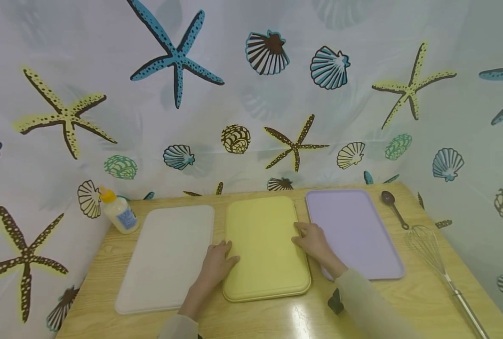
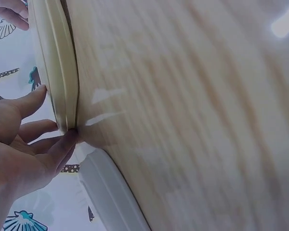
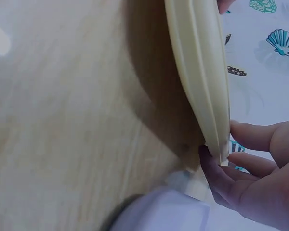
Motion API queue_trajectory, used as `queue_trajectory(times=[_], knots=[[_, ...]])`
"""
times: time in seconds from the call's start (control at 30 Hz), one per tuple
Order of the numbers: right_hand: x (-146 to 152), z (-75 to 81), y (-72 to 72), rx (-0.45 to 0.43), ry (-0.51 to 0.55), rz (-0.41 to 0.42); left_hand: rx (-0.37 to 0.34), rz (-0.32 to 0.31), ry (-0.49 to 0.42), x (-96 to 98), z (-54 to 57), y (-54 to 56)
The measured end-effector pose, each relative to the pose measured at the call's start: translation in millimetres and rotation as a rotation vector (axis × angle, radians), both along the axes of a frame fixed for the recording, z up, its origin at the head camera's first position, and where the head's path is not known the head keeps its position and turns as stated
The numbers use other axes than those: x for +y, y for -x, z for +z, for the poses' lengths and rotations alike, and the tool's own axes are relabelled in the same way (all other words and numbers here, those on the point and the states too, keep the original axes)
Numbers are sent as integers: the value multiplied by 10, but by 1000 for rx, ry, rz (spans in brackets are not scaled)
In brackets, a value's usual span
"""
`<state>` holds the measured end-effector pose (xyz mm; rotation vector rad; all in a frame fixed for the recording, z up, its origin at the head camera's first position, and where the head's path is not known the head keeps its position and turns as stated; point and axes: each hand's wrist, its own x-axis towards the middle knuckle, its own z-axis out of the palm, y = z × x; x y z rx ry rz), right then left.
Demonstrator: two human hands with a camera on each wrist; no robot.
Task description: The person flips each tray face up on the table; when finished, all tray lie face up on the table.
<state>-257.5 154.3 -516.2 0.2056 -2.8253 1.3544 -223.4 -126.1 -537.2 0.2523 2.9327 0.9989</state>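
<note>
A yellow rectangular tray (image 1: 263, 249) with rounded corners lies between my two hands, its broad face up. Its side (image 2: 58, 62) shows a lengthwise seam; I cannot tell whether one tray or two stacked ones make it up. My left hand (image 1: 216, 264) grips the left edge, thumb on top and fingertips at the lower rim. On the opposite edge my right hand (image 1: 315, 241) pinches the tray between thumb and fingers. In the right wrist view this side (image 3: 202, 72) stands a little off the table, with a shadow below it.
A white tray (image 1: 166, 259) lies to the left and a lilac tray (image 1: 348, 230) to the right. A glue bottle (image 1: 120, 212) with an orange cap stands at the back left. A dark spoon (image 1: 394, 209) and a wire whisk (image 1: 443, 273) lie along the table's (image 1: 276, 320) right side.
</note>
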Motion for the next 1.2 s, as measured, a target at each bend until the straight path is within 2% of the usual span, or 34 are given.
queue_trajectory(times=[0.1, 0.3, 0.5, 0.73, 0.97, 1.2], knots=[[21, 77, 20, -36, -11, -4, -11, 2, -12, -5, -3, 6], [81, 146, 99, -55, -36, -2, -57, 8, -57, -13, 26, 14], [143, 237, 135, -135, 51, -2, -97, 4, -92, -9, 33, 16], [181, 292, 189, -157, 201, 8, -109, -11, -124, -40, -1, 39], [161, 309, 213, -182, 229, -13, -101, -23, -139, -61, 1, -17], [119, 357, 241, -185, 247, -5, -95, -30, -147, -69, 72, -98]])
